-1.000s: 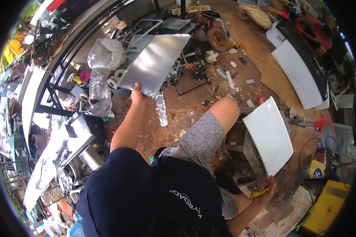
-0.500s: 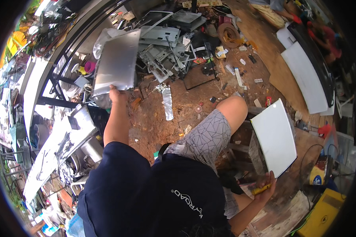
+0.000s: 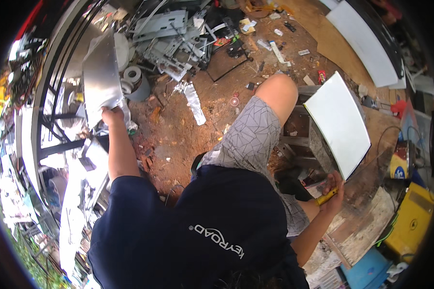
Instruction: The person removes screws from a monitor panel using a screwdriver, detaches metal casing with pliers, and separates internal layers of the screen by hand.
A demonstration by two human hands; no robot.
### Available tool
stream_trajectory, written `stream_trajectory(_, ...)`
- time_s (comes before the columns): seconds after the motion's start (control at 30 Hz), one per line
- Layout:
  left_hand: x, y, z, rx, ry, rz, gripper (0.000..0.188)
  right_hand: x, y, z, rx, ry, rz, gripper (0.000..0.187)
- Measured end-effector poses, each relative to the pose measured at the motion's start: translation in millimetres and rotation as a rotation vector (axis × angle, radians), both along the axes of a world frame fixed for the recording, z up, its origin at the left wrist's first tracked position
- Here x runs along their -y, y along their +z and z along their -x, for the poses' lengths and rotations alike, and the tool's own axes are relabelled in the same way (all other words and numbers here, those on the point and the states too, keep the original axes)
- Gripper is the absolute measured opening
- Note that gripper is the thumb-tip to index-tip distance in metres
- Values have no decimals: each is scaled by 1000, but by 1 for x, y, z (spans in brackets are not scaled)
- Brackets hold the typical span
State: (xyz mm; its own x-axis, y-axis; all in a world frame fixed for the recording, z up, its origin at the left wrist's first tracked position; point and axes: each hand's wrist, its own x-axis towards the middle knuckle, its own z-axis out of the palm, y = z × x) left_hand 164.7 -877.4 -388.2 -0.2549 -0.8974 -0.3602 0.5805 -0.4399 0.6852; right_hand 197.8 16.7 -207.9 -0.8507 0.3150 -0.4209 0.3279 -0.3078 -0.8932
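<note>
My left hand [image 3: 113, 116] grips the near edge of a thin silver metal sheet [image 3: 101, 79], tilted up at the left by a dark metal frame. My right hand [image 3: 333, 194] is closed around the yellow handle of a hand tool [image 3: 327, 196]; the tool's working end cannot be made out. The fingertips of that hand are at the near corner of a white flat panel [image 3: 339, 124], which slants over a wooden stool [image 3: 317, 142]. Whether they also bear the panel's weight is unclear.
A heap of grey metal frames and plates [image 3: 166, 45] lies ahead on the dirt floor. Nearer is a crumpled foil strip [image 3: 195, 103]. White rolls [image 3: 132, 74] stand beside the metal sheet. At the right are a yellow case [image 3: 412, 221], a blue container [image 3: 369, 269] and a large white panel [image 3: 364, 41].
The silver sheet has moved left with my left hand and turned more edge-on, uncovering white rolls beside it. My right hand keeps the yellow-handled tool at the white panel's corner. The view has shifted.
</note>
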Motion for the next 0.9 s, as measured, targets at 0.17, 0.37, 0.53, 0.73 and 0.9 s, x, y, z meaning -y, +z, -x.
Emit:
stream_trajectory(0.17,4,75,-59,549,-210,267,39,-23,17,15,52,27,-123,55)
stream_trajectory(0.37,8,163,-102,1034,-652,423,57,-32,19,38,58,69,-236,57)
stream_trajectory(0.53,15,153,-49,1317,-1087,584,55,-21,14,35,38,135,-233,57)
stream_trajectory(0.73,66,109,-21,1807,-1310,1333,63,-25,16,11,106,62,-282,60)
stream_trajectory(0.9,125,92,-41,1978,-1278,1338,64,-18,18,-4,84,28,-257,57)
